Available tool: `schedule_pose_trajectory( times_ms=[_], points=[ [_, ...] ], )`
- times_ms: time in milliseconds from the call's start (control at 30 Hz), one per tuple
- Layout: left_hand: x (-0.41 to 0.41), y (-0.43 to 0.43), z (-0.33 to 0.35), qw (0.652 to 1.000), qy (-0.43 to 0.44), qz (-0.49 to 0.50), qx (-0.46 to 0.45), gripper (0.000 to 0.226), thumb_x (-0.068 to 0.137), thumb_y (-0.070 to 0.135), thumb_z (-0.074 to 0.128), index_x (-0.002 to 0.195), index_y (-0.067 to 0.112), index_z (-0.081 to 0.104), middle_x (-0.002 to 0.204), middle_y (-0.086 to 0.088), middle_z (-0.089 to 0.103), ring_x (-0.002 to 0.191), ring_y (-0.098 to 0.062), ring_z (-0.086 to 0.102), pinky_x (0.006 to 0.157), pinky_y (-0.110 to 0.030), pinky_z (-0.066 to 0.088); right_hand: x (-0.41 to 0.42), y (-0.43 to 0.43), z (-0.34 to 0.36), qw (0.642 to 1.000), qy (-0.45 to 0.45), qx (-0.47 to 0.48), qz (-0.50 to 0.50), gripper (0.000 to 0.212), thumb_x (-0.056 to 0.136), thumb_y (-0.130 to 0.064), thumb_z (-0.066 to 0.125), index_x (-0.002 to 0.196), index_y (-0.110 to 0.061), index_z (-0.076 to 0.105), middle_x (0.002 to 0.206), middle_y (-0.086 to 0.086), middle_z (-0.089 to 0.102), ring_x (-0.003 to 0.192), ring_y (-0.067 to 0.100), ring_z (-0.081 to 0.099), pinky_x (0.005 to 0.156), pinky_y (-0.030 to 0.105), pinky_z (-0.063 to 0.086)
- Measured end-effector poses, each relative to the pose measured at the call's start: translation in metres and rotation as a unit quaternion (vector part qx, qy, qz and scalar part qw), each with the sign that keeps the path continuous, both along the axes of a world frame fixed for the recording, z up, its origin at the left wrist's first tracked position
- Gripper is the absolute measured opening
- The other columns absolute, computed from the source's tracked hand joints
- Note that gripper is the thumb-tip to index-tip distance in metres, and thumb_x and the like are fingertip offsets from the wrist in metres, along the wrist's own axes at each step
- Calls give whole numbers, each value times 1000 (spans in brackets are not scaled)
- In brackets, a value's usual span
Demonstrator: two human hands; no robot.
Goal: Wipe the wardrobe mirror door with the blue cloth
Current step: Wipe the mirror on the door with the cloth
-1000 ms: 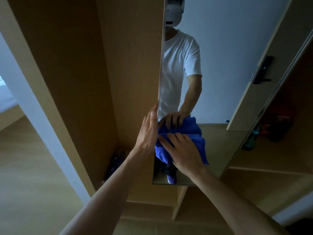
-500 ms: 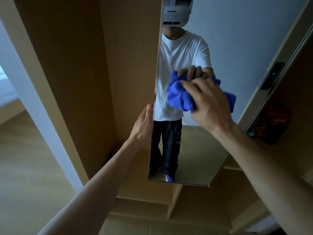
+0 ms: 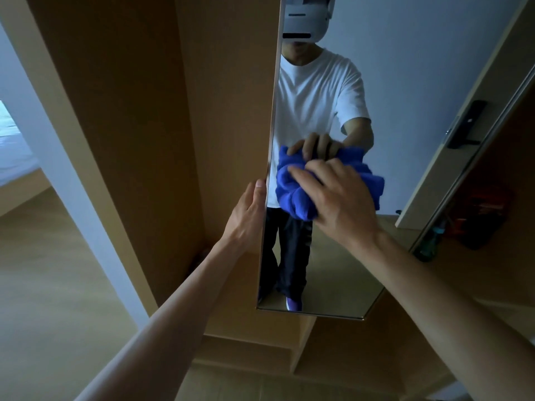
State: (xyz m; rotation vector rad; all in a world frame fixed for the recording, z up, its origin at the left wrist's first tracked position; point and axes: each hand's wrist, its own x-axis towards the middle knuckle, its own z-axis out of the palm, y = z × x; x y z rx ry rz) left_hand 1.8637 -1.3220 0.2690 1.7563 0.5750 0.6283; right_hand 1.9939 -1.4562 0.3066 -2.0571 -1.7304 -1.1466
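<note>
Fingers [image 3: 322,168] of our right hand [image 3: 344,204] curled over the bunched blue cloth [image 3: 292,198], pressing it to the mirror door [image 3: 333,270] beside its left edge, which our left hand [image 3: 246,212] gripped.

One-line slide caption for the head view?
Right hand holds the blue cloth against the mirror door; left hand grips the door's edge.
</note>
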Motion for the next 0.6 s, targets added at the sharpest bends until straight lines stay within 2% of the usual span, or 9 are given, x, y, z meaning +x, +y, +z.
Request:
schedule_pose_trajectory(
  times_ms=[100, 200, 267, 433, 600],
  points=[
    [2, -2, -5, 1000, -4, 15, 9, 51, 108, 55, 21, 127, 22, 56, 124, -5, 65, 114, -26, 63, 105, -52, 47, -2, -1, -45, 998, 25, -60, 3, 60, 81, -21, 73, 137, -14, 51, 121, 8, 57, 99, 27, 51, 80, 40, 43],
    [4, -3, -9, 999, -1, 35, 17, 53, 108, 55, 22, 125, 17, 55, 119, -9, 66, 111, -28, 62, 101, -49, 49, -7, -1, -83, 991, 43, -123, -19, 72, 73, -28, 82, 137, -17, 48, 120, 6, 59, 98, 26, 54, 79, 39, 47],
    [5, -4, -10, 999, -1, 41, 19, 53, 108, 55, 22, 120, 16, 56, 114, -10, 65, 108, -28, 62, 100, -48, 50, -10, -1, -95, 989, 46, -139, -27, 70, 74, -29, 81, 136, -18, 49, 118, 5, 60, 97, 25, 54, 79, 38, 46],
    [5, -3, -10, 999, 0, 40, 13, 52, 109, 53, 21, 118, 15, 54, 112, -13, 64, 106, -30, 61, 99, -48, 51, -11, 1, -82, 990, 59, -125, -15, 64, 74, -23, 79, 133, -16, 55, 110, 6, 62, 92, 25, 56, 74, 38, 47],
    [4, -3, -14, 1000, -2, 26, 16, 47, 109, 52, 22, 122, 18, 53, 118, -8, 62, 110, -24, 59, 101, -45, 47, -4, -10, -30, 996, 76, -44, -7, 60, 76, -9, 75, 134, -11, 59, 111, 9, 60, 92, 28, 53, 72, 41, 46]
  ],
)
